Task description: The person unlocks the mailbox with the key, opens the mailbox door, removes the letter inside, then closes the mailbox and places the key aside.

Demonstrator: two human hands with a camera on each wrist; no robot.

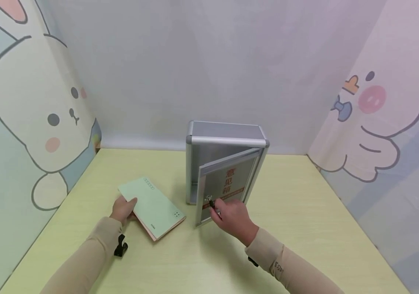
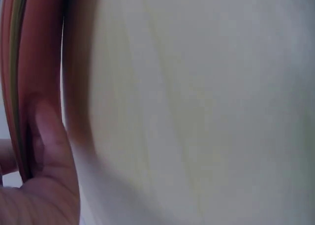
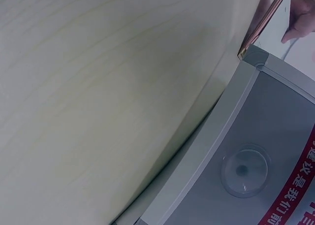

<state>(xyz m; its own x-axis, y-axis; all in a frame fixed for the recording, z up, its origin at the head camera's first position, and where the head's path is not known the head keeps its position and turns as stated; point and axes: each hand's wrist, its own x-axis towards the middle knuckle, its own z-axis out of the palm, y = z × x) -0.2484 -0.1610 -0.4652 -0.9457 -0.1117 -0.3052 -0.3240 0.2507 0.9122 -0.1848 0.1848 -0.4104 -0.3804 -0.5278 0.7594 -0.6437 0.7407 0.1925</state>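
My left hand [image 1: 122, 210] grips the left edge of a thin stack of envelopes [image 1: 153, 207], pale green on top and pinkish below, thumb on top. In the left wrist view, the layered envelopes [image 2: 42, 52] lie between thumb and fingers. A grey metal suggestion box [image 1: 227, 131] stands upright at the back, its front door [image 1: 214, 183] swung partly out toward me. With thumb and forefinger, my right hand [image 1: 234, 219] pinches a small black-headed key [image 1: 211, 202] at the door's lock. The right wrist view shows the door's lower frame [image 3: 211, 141], but not the right hand.
The pale yellow wooden table [image 1: 297, 212] extends around the box. Behind it hangs a plain light backdrop [image 1: 180, 73], with cartoon-printed panels at left and right. A clear round disc [image 3: 245, 171] sits on the door panel beside a red printed band.
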